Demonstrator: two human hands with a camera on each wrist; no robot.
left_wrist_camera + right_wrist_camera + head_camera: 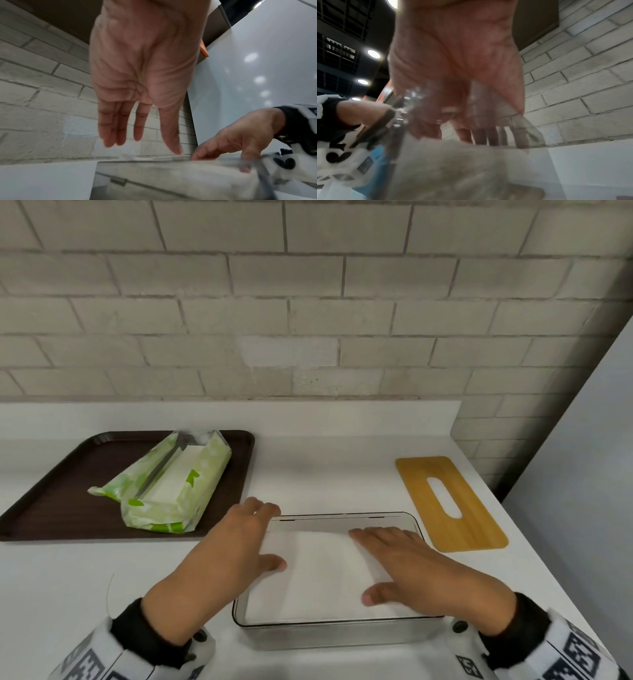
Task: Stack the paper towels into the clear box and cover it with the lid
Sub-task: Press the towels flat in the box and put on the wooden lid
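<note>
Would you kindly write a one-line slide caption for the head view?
Both hands, left hand and right hand, flatten paper towels in the clear box; wooden lid waits alongside.

A white tabletop [342, 474] runs up to a wall of pale grey brick [308, 302]. On its left part lies a dark brown tray [51, 508]. A green-and-white plastic wrapper [205, 474], torn open along its top, rests on the tray's right half. A plain grey panel [582, 474] stands at the right edge, beside the brick.
</note>
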